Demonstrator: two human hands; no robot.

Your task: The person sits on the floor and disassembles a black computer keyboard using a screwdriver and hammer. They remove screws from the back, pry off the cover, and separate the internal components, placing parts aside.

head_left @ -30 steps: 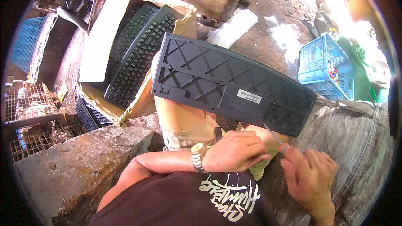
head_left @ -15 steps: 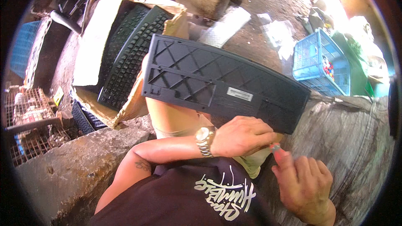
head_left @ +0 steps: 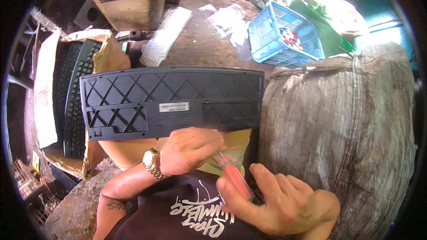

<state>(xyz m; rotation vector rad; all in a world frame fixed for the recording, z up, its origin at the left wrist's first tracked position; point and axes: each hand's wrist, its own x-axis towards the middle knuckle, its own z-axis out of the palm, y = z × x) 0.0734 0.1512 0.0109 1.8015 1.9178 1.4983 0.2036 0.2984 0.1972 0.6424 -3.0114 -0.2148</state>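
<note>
A black keyboard (head_left: 178,91) lies underside up across my thighs, its ribbed back and a pale label showing. My left hand (head_left: 189,149), slightly blurred, is by its near edge with the fingers curled together. The metal shaft of a red-handled screwdriver (head_left: 238,178) runs up to those fingers; what their tips hold is hidden. My right hand (head_left: 273,202) has the handle between thumb and fingers, in a loose grip with the index finger raised off it.
On the left an open cardboard box (head_left: 46,93) holds several dark keyboards (head_left: 80,102). A blue plastic basket (head_left: 267,35) with small colourful pieces stands at the far right, beyond a big grey woven sack (head_left: 329,142). White plastic sheets (head_left: 167,35) lie on the floor.
The view has swung right, and the keyboard now lies nearly level across it. My right hand has loosened its fingers, so more of the red handle shows. The left hand stays by the shaft.
</note>
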